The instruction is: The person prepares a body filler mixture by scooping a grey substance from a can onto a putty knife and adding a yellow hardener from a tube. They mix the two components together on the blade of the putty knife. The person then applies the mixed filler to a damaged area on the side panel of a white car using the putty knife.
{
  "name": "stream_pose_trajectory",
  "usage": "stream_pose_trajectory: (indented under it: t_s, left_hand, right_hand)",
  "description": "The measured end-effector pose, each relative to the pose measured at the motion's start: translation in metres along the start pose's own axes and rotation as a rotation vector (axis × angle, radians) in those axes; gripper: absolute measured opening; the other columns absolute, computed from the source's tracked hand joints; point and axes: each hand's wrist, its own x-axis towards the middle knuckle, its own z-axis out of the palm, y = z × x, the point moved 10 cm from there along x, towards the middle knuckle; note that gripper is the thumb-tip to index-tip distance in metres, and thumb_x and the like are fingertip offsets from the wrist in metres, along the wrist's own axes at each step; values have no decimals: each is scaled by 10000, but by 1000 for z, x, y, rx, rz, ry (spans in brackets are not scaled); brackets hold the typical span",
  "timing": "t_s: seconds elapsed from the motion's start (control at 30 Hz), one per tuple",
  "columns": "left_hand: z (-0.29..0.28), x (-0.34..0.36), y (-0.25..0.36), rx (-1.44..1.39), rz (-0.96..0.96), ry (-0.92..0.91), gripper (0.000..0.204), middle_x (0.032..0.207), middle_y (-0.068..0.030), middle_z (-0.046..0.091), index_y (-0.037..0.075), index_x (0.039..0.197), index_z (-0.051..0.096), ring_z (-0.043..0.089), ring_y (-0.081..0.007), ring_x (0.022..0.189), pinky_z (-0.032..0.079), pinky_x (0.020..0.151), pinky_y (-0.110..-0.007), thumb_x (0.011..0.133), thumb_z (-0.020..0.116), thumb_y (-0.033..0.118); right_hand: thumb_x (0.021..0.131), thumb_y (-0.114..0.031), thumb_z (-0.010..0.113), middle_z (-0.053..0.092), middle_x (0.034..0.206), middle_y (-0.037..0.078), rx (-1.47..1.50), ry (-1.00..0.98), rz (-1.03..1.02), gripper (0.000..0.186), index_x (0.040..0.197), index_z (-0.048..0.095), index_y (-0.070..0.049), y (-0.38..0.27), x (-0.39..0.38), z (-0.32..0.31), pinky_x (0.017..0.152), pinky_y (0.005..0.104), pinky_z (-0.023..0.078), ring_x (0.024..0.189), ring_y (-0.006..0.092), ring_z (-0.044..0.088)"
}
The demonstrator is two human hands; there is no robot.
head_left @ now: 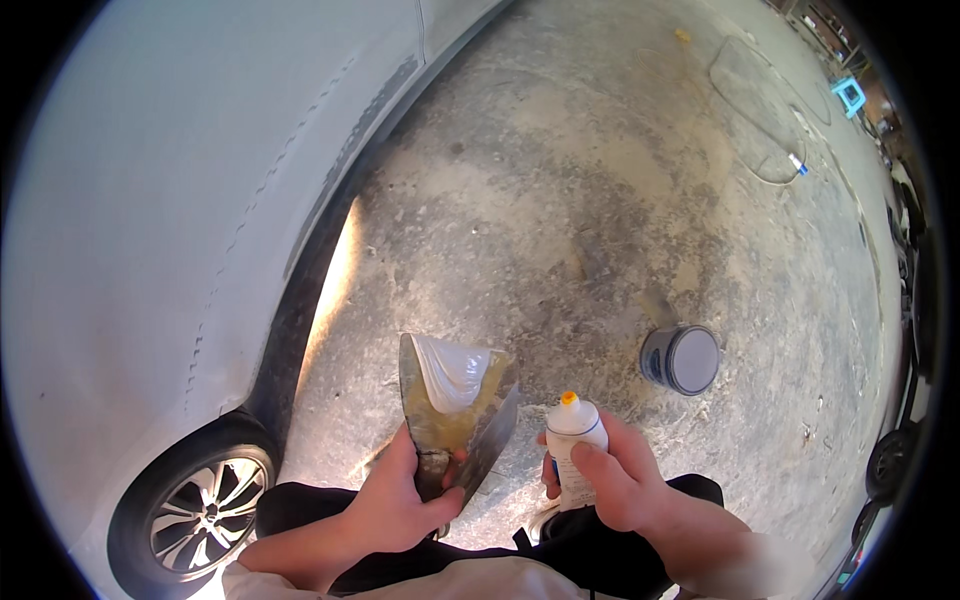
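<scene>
My left hand (392, 502) is closed around the handle end of a wide putty knife (438, 428), blade pointing away from me. Across the far part of its yellowish, stained blade lies a thick smear of pale putty (450, 375). A second, greyish scraper blade (492, 440) sticks up at an angle on the right side of the same hand. In my right hand (622, 482) is a white tube (577, 432), gripped upright between thumb and fingers. Its narrow tip is orange and faces away from me, apart from the putty.
To my left stands a light grey car body (170, 200) with a wheel (205, 510) close by my knee. A round can (682, 360) rests on the stained concrete floor (560, 200) at right. Farther off are a hose (745, 125) and a blue stool (848, 96).
</scene>
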Motion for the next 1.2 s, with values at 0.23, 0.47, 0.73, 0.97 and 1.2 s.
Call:
stream_pose_trajectory:
  t_s: [0.23, 0.47, 0.73, 0.97, 1.2]
  left_hand:
    - [2, -3, 2, -20, 36, -70, 627, 1084, -37, 545, 36, 1324, 343, 509, -106, 851, 455, 797, -270, 781, 652, -20]
    - [0, 0, 2, -20, 54, -76, 595, 1067, -41, 546, 33, 1305, 346, 517, -104, 847, 458, 785, -274, 796, 651, -3]
    - [-2, 1, 1, 15, 72, -127, 479, 940, -32, 523, 23, 1215, 404, 522, -102, 796, 455, 727, -263, 807, 655, 20]
    - [1, 5, -7, 17, 6, -185, 470, 878, -29, 516, 54, 1212, 425, 519, -92, 769, 448, 667, -258, 805, 656, 26]
    - [10, 7, -5, 7, -5, -237, 542, 1001, -28, 545, 42, 1261, 384, 525, -93, 801, 461, 712, -253, 796, 662, 21]
  right_hand:
    - [984, -253, 517, 613, 758, 47, -95, 13, 66, 297, 1101, 553, 18, 7, 11, 1, 628, 265, 468, 665, 102, 578]
    - [945, -255, 627, 632, 656, 34, -372, 57, 64, 269, 960, 640, 13, 7, 22, 0, 546, 261, 476, 582, 82, 603]
    - [906, -254, 674, 623, 612, 68, -560, 29, -1, 216, 897, 669, -38, 2, 28, 3, 514, 296, 469, 520, 163, 611]
    - [864, -234, 716, 618, 629, 111, -654, 55, -143, 192, 868, 670, -47, -6, 33, 4, 512, 333, 470, 550, 288, 614]
    - [836, -145, 710, 646, 656, 107, -745, 75, -214, 100, 863, 691, -51, -7, 32, 2, 521, 311, 478, 575, 247, 654]
